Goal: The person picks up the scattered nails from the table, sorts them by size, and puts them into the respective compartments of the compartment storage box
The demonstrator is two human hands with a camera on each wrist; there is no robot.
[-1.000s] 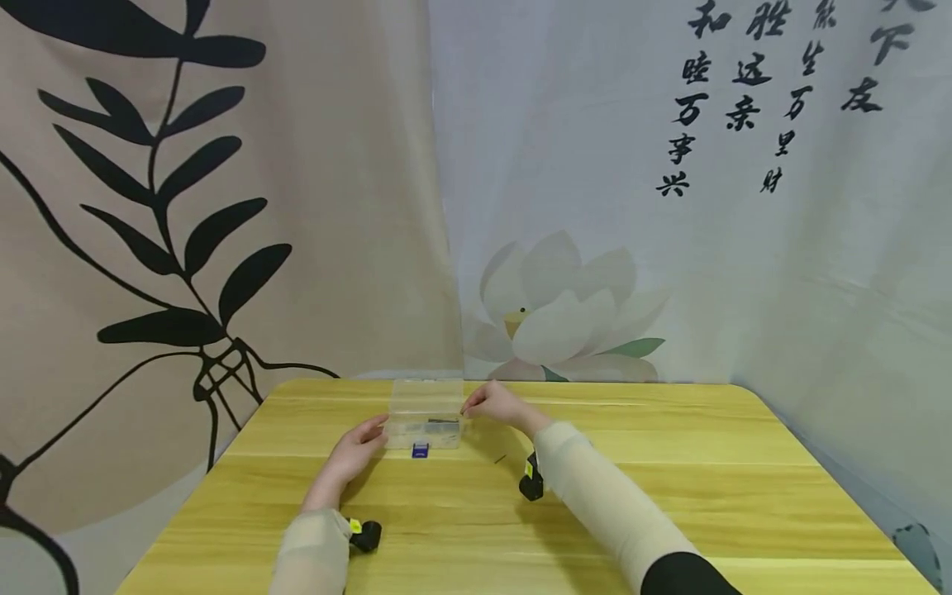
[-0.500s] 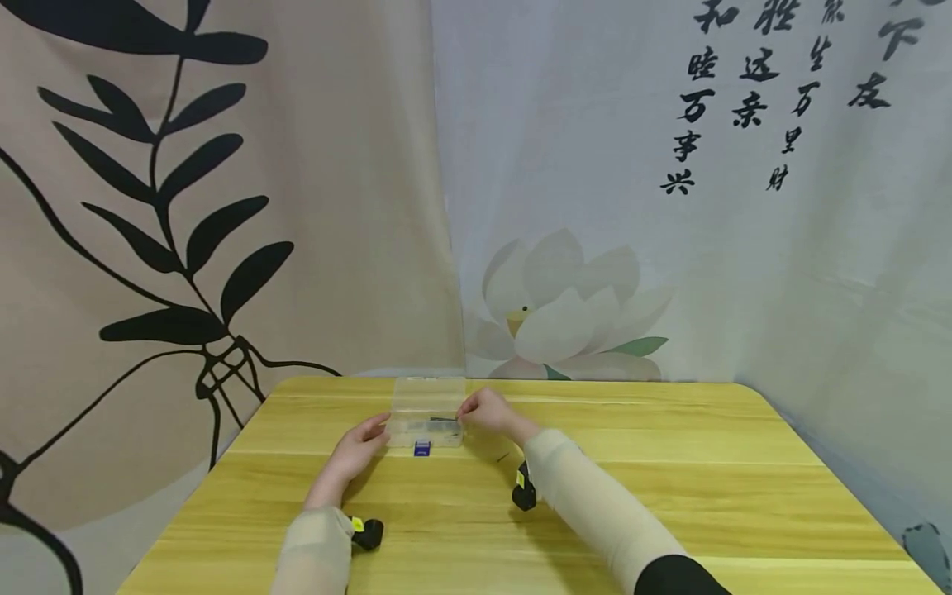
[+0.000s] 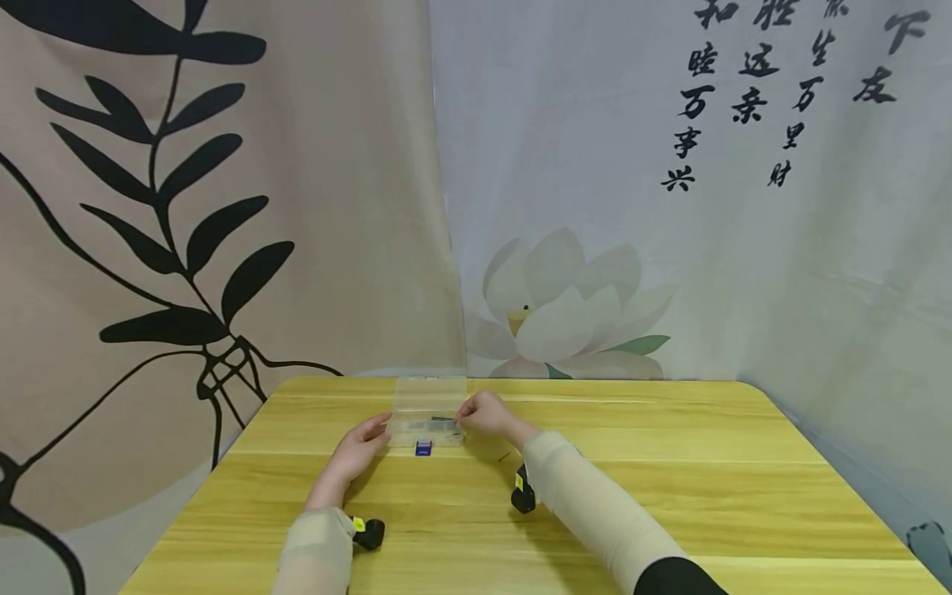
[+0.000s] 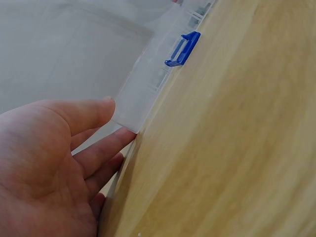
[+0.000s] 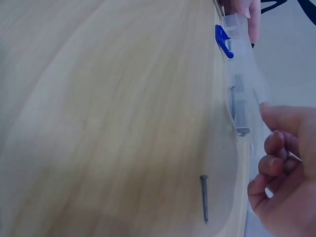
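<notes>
A clear plastic compartment box stands at the far side of the table, its lid raised and a blue latch at the front. My left hand touches the box's left end, thumb and fingers fairly straight at the corner in the left wrist view. At the right end, my right hand pinches a thin nail, mostly hidden by the thumb and blurred by the plastic. Through the box's wall another nail shows. On the wood to the right lies a loose nail.
The wooden table reaches back to a printed cloth backdrop. Black wrist cameras sit on both sleeves, close above the tabletop.
My right hand has moved slightly left and inward, so its fingertips now overlap the box's right edge. The left hand stays at the box's left end.
</notes>
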